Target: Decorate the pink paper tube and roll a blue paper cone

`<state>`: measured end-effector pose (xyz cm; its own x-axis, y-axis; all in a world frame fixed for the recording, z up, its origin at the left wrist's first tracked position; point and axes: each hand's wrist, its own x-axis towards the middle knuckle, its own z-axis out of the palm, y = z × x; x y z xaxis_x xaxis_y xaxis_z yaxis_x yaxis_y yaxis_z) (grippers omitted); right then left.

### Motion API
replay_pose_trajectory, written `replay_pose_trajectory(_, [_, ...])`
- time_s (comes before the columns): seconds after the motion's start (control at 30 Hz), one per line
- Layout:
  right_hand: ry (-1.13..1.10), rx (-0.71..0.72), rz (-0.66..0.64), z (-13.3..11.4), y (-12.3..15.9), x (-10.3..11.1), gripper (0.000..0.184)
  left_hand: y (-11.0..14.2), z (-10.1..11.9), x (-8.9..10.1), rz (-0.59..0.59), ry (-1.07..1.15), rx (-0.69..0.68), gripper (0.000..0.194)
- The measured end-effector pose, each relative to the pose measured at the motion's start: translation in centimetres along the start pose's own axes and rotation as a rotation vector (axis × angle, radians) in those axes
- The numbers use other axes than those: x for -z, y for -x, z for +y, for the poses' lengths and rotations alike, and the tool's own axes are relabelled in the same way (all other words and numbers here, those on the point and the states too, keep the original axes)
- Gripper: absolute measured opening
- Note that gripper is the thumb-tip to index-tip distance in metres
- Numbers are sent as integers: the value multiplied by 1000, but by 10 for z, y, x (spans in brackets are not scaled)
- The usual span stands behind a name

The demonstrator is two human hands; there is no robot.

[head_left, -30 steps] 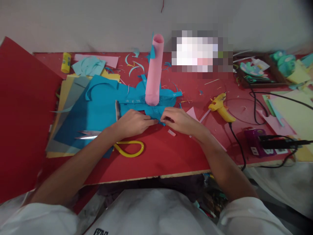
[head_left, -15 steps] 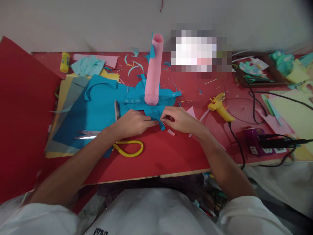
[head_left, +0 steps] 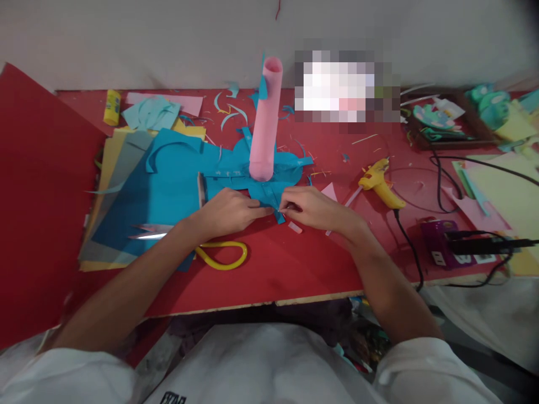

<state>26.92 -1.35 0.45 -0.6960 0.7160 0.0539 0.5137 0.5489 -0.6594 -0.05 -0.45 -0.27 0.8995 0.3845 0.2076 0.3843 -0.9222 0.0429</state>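
Left hand (head_left: 229, 212) and right hand (head_left: 314, 209) meeting fingertip to fingertip, both pinched on a blue strip (head_left: 278, 213) at the near edge of the blue paper (head_left: 177, 185), pink tube (head_left: 264, 120) upright just behind, open-topped, contents unseen, scissors (head_left: 189, 241) under left wrist, glue gun (head_left: 379, 182) to the right on the red table (head_left: 273, 269).

A pink paper tube (head_left: 265, 120) stands on blue paper (head_left: 177, 185), beside a yellow glue gun (head_left: 379, 182) on the red table (head_left: 269, 264).

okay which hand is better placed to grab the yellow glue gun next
The right hand, probably. The glue gun lies on its side of the table with nothing between them. The left hand would have to cross over the blue paper.
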Motion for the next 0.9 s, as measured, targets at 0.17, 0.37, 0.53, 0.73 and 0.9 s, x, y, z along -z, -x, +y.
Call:
replay_pose_trajectory(0.17, [-4,12,-28,1,1,1,15,0,-1,1,-9,-12,-8,42])
replay_pose_trajectory(0.37, [-25,10,-51,1,2,2,15,-1,-1,2,-6,-6,-9,44])
replay_pose_trajectory(0.53, [-49,-8,-8,-1,0,0,15,-1,-1,2,4,-60,-29,42])
replay_pose_trajectory(0.73, [-28,-17,22,-3,-3,-3,15,-1,-1,0,16,-18,-16,42])
replay_pose_trajectory(0.9, [-4,-14,37,-2,-4,-6,13,-1,-1,0,9,-40,-26,43])
